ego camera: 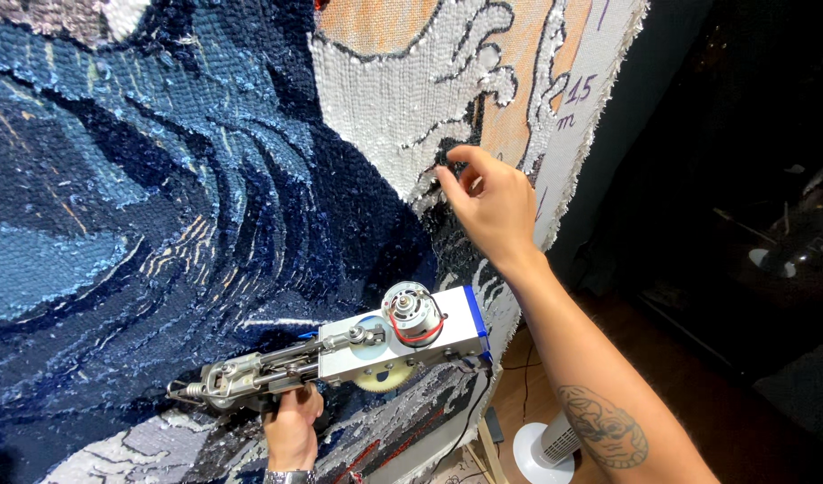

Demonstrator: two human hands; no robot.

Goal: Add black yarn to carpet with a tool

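Note:
A large upright tufted rug [160, 197] in dark and light blue, white and orange yarn fills the left and middle of the head view. My left hand [293, 428] grips the handle under a metal tufting gun [357, 351], whose needle end points left close to the dark blue yarn. Its round motor and yellow gear face me. My right hand [490, 202] is raised against the rug, thumb and forefinger pinched together at the edge between the white and dark yarn.
The rug's backing cloth edge [599, 90] runs down the right side with pen marks on it. A white fan base [547, 444] stands on the wooden floor below. A black cable [469, 421] hangs from the gun. The right side is dark.

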